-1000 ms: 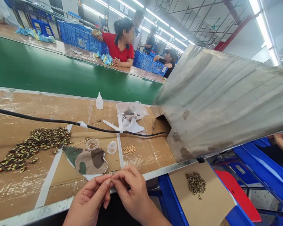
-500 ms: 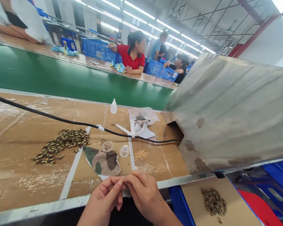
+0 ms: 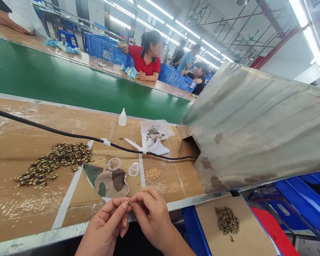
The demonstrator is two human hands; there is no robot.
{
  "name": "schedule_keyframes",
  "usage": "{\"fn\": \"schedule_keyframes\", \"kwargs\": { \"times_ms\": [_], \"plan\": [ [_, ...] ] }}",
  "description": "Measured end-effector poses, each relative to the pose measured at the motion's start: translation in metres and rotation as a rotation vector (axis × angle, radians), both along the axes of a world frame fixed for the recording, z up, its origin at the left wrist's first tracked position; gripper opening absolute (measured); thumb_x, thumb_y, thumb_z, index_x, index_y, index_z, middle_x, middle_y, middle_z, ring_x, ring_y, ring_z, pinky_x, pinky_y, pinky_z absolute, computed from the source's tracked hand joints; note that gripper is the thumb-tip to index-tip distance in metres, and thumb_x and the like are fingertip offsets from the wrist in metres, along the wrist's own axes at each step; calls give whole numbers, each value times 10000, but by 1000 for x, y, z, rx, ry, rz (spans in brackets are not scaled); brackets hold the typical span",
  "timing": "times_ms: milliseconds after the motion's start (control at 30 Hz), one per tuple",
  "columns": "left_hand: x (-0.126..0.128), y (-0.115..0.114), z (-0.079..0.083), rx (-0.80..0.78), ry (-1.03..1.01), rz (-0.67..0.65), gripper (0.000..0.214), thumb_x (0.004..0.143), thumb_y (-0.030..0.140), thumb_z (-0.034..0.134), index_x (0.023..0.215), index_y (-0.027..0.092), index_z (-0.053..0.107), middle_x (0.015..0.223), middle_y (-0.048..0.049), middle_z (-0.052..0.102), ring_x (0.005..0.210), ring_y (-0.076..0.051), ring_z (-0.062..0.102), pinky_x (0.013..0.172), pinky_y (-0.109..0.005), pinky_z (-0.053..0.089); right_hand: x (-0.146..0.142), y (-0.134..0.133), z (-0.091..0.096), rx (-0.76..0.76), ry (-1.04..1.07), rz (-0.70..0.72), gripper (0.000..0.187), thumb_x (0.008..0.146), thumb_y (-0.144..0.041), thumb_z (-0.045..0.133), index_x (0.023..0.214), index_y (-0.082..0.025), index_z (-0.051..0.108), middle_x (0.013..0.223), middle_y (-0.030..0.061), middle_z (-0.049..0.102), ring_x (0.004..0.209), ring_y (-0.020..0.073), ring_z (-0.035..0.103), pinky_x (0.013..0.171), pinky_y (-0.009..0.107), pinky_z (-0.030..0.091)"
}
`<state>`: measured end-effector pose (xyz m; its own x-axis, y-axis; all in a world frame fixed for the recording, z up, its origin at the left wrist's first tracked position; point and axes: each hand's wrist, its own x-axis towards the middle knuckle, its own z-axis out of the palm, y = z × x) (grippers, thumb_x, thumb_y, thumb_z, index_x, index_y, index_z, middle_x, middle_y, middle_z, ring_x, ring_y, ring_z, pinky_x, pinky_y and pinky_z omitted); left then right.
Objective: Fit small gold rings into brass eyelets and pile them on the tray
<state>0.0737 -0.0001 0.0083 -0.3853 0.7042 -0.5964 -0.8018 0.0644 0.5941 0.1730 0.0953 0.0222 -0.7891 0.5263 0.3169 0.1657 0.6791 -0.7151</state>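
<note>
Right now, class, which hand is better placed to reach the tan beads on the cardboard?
The right hand: it sits nearly below the tan beads, while the left hand lies farther off; both pinch a small piece.

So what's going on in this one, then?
A person at a cardboard-covered workbench pinches a tiny item, too small to make out, between the left hand and right hand. Just beyond lie a camouflage cloth scrap, two small clear cups and loose beige beads, with a heap of patterned pieces further left. Across a green belt, a co-worker sits at another bench.
</note>
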Motion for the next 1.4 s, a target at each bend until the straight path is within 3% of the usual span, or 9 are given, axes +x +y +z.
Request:
{"fn": "schedule_keyframes", "kwargs": {
  "times_ms": [100, 367, 567, 667, 867, 1067, 1200, 1400],
  "plan": [
    [-1, -1, -2, -17, -22, 14, 561, 404, 477, 865, 810, 147, 663, 602, 8, 558, 520, -69, 411, 483, -189, 363, -1, 0, 0, 14, 13, -9, 89, 890, -217, 519, 907, -190, 602, 848, -6, 550, 776, 18, 528, 702, 112, 404],
    [-2, 2, 6, -52, -19, 36, 616, 328, 487, 877, 763, 130, 629, 597, 1, 571, 508, -78, 421, 448, -204, 362, 2, 5, -2, 245, -52, 44, 94, 907, -227, 499, 950, -205, 579, 899, -6, 565, 790, 46, 521, 714, 155, 395],
    [-1, 2, 6, -46, 22, 17, 637, 348, 540, 856, 764, 116, 625, 580, 3, 554, 496, -74, 418, 436, -199, 355, 2, 8, -1, 308, -72, 67, 103, 918, -214, 473, 956, -200, 567, 901, -2, 563, 784, 55, 514, 707, 167, 390],
    [0, 2, 2, -27, 47, 4, 600, 385, 554, 842, 734, 115, 628, 577, 4, 543, 478, -68, 407, 421, -198, 346, 0, 8, 1, 232, -78, 62, 101, 918, -206, 468, 934, -194, 567, 890, -1, 554, 785, 44, 511, 696, 154, 385],
    [0, 2, 2, -11, 68, -34, 577, 436, 576, 817, 736, 118, 637, 545, 6, 519, 469, -67, 397, 426, -192, 339, -1, 8, 2, -101, -72, 30, 99, 885, -212, 512, 872, -183, 605, 836, -6, 541, 772, 12, 515, 683, 104, 387],
    [-1, 2, 7, -13, 62, -58, 581, 437, 583, 812, 737, 120, 631, 552, 4, 526, 480, -71, 408, 442, -194, 348, -1, 10, 3, -126, -83, 13, 93, 868, -201, 527, 849, -178, 615, 821, -11, 548, 761, 5, 516, 687, 96, 389],
    [0, 2, 1, -1, 80, -65, 565, 476, 574, 803, 753, 119, 618, 527, 14, 509, 465, -59, 397, 441, -180, 338, 0, 7, 6, -54, -100, 31, 92, 879, -206, 518, 872, -188, 608, 831, -8, 539, 748, 11, 509, 668, 105, 381],
    [4, 3, -15, 81, 118, -75, 531, 587, 591, 737, 789, 123, 589, 567, 21, 510, 441, -46, 395, 429, -178, 343, 4, 7, 2, 308, -82, 103, 123, 915, -161, 439, 880, -175, 556, 810, 18, 537, 731, 63, 504, 658, 164, 373]
  ]
}}
